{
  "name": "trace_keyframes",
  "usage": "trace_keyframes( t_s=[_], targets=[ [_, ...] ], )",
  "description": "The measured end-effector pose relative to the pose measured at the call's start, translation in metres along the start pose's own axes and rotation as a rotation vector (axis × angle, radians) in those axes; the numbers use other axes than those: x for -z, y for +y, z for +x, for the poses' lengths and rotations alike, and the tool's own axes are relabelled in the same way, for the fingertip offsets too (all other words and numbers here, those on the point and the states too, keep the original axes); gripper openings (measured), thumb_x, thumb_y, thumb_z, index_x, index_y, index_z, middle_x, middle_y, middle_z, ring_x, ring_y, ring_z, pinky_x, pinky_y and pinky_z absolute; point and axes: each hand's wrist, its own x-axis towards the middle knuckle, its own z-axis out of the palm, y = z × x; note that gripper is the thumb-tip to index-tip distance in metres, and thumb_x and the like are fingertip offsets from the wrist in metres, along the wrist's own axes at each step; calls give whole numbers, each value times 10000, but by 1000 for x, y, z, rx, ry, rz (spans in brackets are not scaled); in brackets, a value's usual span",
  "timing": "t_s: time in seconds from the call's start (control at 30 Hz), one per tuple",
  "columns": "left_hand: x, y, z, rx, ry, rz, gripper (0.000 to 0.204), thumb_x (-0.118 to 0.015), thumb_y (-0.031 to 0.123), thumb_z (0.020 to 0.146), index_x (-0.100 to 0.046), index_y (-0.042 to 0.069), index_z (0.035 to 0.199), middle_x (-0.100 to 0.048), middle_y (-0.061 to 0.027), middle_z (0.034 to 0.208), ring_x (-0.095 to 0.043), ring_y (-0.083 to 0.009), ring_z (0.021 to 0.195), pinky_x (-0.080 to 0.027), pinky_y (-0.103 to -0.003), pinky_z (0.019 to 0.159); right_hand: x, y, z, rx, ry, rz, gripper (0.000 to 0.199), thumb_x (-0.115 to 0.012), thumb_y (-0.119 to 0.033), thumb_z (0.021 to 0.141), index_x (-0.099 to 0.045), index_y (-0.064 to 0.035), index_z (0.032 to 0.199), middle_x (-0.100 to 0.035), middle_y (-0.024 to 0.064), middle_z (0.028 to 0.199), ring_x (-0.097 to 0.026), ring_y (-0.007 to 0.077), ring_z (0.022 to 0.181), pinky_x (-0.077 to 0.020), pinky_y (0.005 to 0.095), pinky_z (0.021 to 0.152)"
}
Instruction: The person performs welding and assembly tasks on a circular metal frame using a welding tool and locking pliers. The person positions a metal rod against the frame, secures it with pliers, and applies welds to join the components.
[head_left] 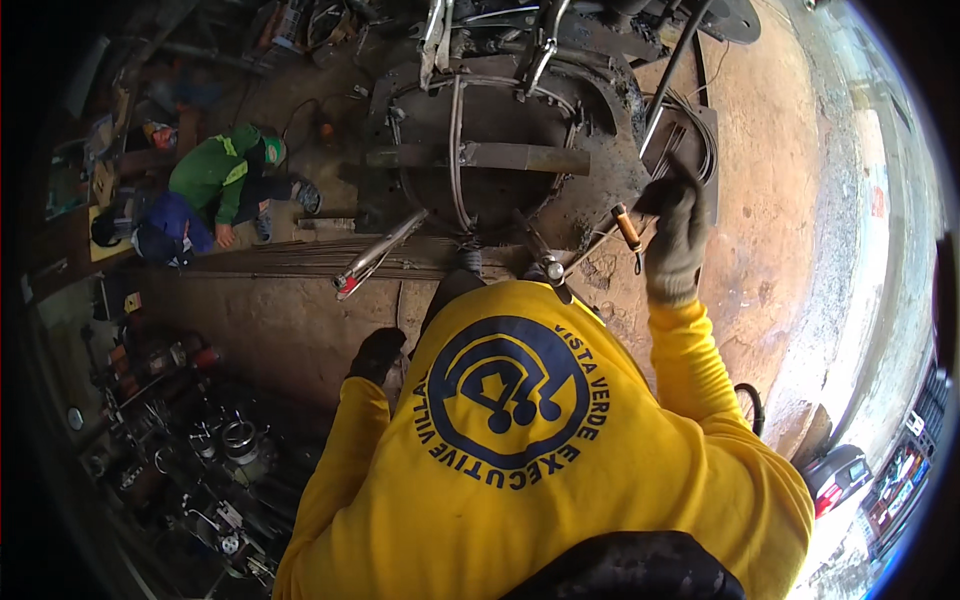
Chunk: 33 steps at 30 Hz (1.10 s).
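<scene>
Your right hand [676,248], right of centre, is beside an orange handle [627,228]; your left hand [378,355] is left of centre. I cannot tell whether either grip is clenched. A rounded metal frame [457,120] lies upper centre

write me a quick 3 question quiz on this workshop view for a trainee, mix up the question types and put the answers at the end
1. True or false: the left hand is apart from the red-ended metal tool.
2. Which of these is nearest the right hand?
A) the red-ended metal tool
B) the coil of wire
C) the co-worker in the green jacket
3. Fill in the blank: the sleeves on both of the wearer's arms are ____.

Key:
1. True; a gap shows between them.
2. B
3. yellow
</scene>
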Motion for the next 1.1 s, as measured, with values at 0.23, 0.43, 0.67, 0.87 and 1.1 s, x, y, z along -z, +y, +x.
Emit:
trace_keyframes(
  t_s=[0.23,0.43,0.67,0.87,1.1],
  targets=[
    [11,41,47,-174,-74,-11,325,-651,319,929,-666,69,1137,-665,-63,992,-669,-211,838,-563,-367,672,-39,-79,-47,-448,-497,-3,909,-604,-675,937,-455,31,1489,-656,31,929,-630,120,827,-509,250,773],
    [16,42,85,-310,-175,324,342,-655,318,929,-670,71,1165,-667,-65,1025,-669,-202,845,-564,-359,677,-69,-108,-53,-615,-432,-61,650,-637,-485,999,-523,-23,1440,-676,71,960,-641,108,814,-536,270,748],
    [32,-15,112,-135,-211,108,354,-665,321,938,-664,66,1184,-665,-73,1046,-676,-213,842,-572,-375,673,-88,-102,-77,-574,-180,-17,479,-579,-363,1055,-538,15,1346,-689,95,965,-666,131,782,-544,256,689],
    [37,-80,121,31,-185,66,384,-647,319,957,-641,53,1233,-674,-112,1101,-691,-244,886,-595,-405,677,-97,-103,-85,-554,-99,-19,364,-512,-304,1081,-575,-1,1273,-705,102,936,-674,136,777,-546,256,680],
    [30,-85,107,141,-241,86,350,-579,286,1005,-630,18,1225,-665,-117,1142,-697,-237,914,-612,-402,689,-104,-103,-77,-560,-45,-75,305,-464,-257,1073,-632,-13,1143,-693,72,809,-628,122,659,-510,257,592]
  ],
)
